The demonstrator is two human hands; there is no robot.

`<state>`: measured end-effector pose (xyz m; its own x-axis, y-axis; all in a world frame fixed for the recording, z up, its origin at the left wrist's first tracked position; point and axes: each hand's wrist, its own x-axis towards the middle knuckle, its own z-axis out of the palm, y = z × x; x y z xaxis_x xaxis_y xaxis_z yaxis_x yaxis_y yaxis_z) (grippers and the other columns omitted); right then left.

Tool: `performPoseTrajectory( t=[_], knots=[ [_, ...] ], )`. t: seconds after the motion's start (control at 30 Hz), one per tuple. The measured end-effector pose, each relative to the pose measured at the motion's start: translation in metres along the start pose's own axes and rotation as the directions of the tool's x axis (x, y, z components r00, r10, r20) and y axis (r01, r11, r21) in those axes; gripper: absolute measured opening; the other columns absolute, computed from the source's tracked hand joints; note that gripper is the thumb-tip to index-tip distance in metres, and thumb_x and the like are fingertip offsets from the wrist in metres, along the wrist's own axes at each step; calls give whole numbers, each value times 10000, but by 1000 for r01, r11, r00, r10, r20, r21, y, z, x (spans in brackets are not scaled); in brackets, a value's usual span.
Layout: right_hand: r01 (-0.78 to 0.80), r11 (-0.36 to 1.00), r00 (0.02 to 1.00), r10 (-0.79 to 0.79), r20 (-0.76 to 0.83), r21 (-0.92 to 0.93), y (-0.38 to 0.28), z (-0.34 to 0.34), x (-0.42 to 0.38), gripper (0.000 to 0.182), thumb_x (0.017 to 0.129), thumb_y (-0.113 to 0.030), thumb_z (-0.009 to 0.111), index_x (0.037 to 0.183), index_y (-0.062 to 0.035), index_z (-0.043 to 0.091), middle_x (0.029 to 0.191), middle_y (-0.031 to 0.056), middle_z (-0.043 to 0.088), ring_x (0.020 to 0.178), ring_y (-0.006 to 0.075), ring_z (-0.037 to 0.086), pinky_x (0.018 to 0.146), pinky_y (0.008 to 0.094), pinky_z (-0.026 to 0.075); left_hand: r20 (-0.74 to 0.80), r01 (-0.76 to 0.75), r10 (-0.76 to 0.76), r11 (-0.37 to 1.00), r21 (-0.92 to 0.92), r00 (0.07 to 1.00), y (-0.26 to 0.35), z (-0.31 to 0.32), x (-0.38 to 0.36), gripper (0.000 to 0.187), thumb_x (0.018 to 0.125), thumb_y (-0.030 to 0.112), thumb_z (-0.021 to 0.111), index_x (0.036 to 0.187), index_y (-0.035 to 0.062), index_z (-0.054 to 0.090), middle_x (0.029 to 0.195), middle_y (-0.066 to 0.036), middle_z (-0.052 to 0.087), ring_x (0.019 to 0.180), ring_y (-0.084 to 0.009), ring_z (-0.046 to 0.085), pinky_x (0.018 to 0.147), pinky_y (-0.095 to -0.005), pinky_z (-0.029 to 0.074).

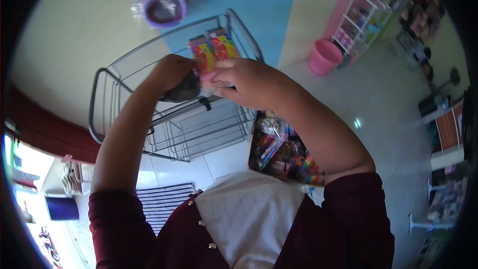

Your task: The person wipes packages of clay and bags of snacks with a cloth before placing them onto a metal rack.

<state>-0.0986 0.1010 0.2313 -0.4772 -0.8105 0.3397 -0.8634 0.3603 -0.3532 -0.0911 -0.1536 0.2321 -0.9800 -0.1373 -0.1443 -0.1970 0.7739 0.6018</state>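
Note:
My left hand point(173, 73) is curled closed over the wire rack, beside a dark rounded item point(185, 89). What its fingers hold is hidden. From the right, my right hand point(245, 80) reaches in with its fingers and thumb round the edge of a pink packet point(206, 83), partly see-through and blurred. Just beyond both hands, colourful red and yellow packets point(222, 45) stand side by side in the top basket of the grey wire rack point(240, 31).
A box point(285, 152) crowded with small packaged goods sits on the floor beside the rack. A purple basin point(182, 10) lies beyond the rack. Farther right are a pink bucket point(325, 58) and a white shelf point(359, 22). A striped mat point(162, 200) lies near my body.

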Motion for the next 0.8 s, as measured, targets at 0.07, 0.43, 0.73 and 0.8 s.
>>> performPoseTrajectory(
  t=[0.07,0.43,0.73,0.8],
  knots=[
    [100,984,986,-79,-145,144,9,-12,-28,189,879,-145,688,1043,-51,702,1082,122,677,974,297,669,859,382,528,-147,-132,135,991,26,980,2,-14,-10,457,858,429,727,1039,12,759,868,-119,730,760,-153,655,758,-326,522],
    [-644,233,135,972,-192,729,174,117,-354,412,911,-365,711,1080,5,645,1019,143,703,927,203,673,811,336,518,351,-284,847,478,-831,399,6,48,-101,419,629,42,865,1005,-55,710,809,-163,729,693,-217,716,621,-340,561],
    [-960,-224,-180,953,243,169,215,299,-493,717,774,-401,812,1218,83,524,1237,292,604,1151,401,610,951,450,505,836,331,305,814,-478,456,6,320,-68,357,845,112,690,1177,-7,637,1133,-98,658,1068,-178,614,957,-312,459],
    [-949,-273,-233,944,234,158,216,322,-499,716,759,-372,826,1218,86,524,1234,292,605,1154,412,606,953,453,504,866,421,162,822,-384,473,8,361,-68,388,843,115,701,1206,-5,633,1164,-103,653,1080,-177,618,946,-312,480]
  ],
)
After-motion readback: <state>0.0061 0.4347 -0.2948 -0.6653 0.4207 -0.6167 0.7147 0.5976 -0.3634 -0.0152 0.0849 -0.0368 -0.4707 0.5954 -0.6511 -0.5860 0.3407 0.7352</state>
